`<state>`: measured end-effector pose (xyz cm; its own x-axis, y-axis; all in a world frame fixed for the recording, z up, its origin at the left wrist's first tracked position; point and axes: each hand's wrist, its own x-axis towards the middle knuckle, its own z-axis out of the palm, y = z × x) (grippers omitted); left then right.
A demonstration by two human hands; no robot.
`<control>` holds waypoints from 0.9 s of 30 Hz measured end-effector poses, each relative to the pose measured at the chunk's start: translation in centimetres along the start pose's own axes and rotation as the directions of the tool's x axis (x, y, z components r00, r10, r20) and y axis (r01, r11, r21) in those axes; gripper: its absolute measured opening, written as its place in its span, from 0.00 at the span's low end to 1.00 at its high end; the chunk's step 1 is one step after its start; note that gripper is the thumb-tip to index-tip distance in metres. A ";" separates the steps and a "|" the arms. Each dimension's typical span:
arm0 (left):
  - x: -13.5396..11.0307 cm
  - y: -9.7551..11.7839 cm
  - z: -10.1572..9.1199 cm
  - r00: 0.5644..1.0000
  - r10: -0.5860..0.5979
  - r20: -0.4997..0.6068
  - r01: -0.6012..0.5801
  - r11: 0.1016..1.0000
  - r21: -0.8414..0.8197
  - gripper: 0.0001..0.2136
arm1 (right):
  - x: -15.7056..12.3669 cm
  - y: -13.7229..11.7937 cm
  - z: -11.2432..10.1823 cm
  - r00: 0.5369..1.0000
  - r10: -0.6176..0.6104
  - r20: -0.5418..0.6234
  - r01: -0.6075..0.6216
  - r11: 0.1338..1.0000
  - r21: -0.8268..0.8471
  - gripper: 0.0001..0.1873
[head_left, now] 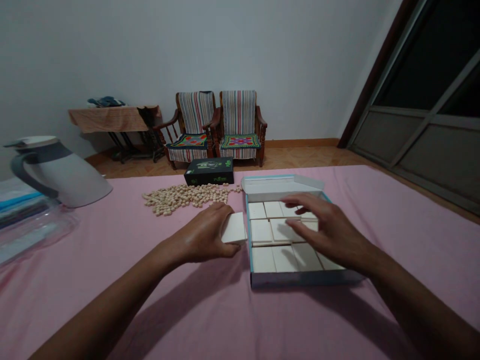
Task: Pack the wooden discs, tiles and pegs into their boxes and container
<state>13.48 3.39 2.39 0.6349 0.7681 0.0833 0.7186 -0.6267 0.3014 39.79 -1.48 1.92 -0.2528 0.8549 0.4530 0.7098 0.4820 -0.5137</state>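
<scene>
Hands apart: our left hand (200,234) holds one white tile (234,228); our right hand (330,232), open wide, spreads over at least ten tiles (285,258) inside one blue-edged box (303,280).

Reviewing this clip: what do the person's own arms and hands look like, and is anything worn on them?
The left hand and right hand are bare, with no gloves or visible rings. The left forearm and right forearm are bare too, with no sleeve, watch or band in view.
</scene>
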 end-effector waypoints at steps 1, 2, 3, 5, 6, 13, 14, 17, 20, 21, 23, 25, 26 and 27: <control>0.4 0.6 -0.2 1.000 0.024 -0.007 -0.024 1.000 -0.003 0.15 | 0.3 -1.0 0.5 0.996 -0.070 0.062 0.068 0.997 0.027 0.20; 0.8 1.2 -0.2 0.999 0.046 -0.012 -0.046 0.999 -0.008 0.15 | 0.5 -1.8 1.0 0.986 -0.127 0.111 0.122 0.991 0.050 0.24; 1.2 1.6 -0.2 0.998 0.069 -0.014 -0.069 0.997 -0.016 0.15 | 0.7 -2.4 1.4 0.975 -0.168 0.144 0.160 0.985 0.063 0.27; 1.8 2.2 0.1 0.994 0.109 -0.016 -0.109 0.993 -0.037 0.16 | 0.9 -3.0 1.9 0.963 -0.195 0.183 0.187 0.980 0.062 0.30; 2.1 2.4 0.3 0.992 0.124 -0.018 -0.125 0.991 -0.046 0.17 | 1.0 -3.1 2.1 0.963 -0.189 0.192 0.183 0.982 0.052 0.29; 3.3 2.9 1.1 0.980 0.199 -0.022 -0.200 0.977 -0.076 0.20 | 1.1 -2.5 2.0 0.968 -0.117 0.222 0.130 0.991 -0.043 0.24; 3.5 3.1 1.2 0.977 0.213 -0.019 -0.213 0.974 -0.078 0.20 | 1.1 -2.4 1.9 0.967 -0.099 0.234 0.115 0.992 -0.055 0.23; 4.3 3.7 1.4 0.973 0.229 0.000 -0.229 0.971 -0.066 0.19 | 1.2 -1.9 1.5 0.965 -0.028 0.261 0.056 0.993 -0.103 0.20; 5.3 3.8 1.8 0.977 0.211 0.020 -0.211 0.977 -0.024 0.19 | 1.4 -0.8 0.0 0.963 0.023 0.270 0.011 0.992 -0.123 0.20; 5.6 3.8 1.9 0.978 0.206 0.023 -0.205 0.979 -0.009 0.20 | 1.4 -0.2 -0.7 0.962 0.037 0.272 -0.004 0.993 -0.119 0.20; 6.3 3.7 2.2 0.981 0.191 0.040 -0.192 0.981 0.024 0.23 | 1.2 1.0 -2.0 0.958 0.079 0.277 -0.047 0.992 -0.121 0.20; 6.9 3.7 2.6 0.983 0.172 0.064 -0.176 0.981 0.074 0.25 | 0.8 2.4 -2.8 0.946 0.138 0.292 -0.097 0.984 -0.150 0.20; 7.1 3.8 2.8 0.984 0.161 0.079 -0.169 0.980 0.102 0.25 | 0.5 3.2 -3.0 0.937 0.163 0.308 -0.113 0.979 -0.172 0.20; 7.3 3.9 3.1 0.984 0.148 0.095 -0.160 0.979 0.129 0.25 | 0.2 3.8 -3.0 0.927 0.183 0.328 -0.123 0.973 -0.194 0.20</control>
<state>21.73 6.15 1.25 0.7586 0.6506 0.0366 0.6382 -0.7532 0.1594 44.42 -0.05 2.19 -0.3201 0.9434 0.0869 0.8496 0.3264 -0.4143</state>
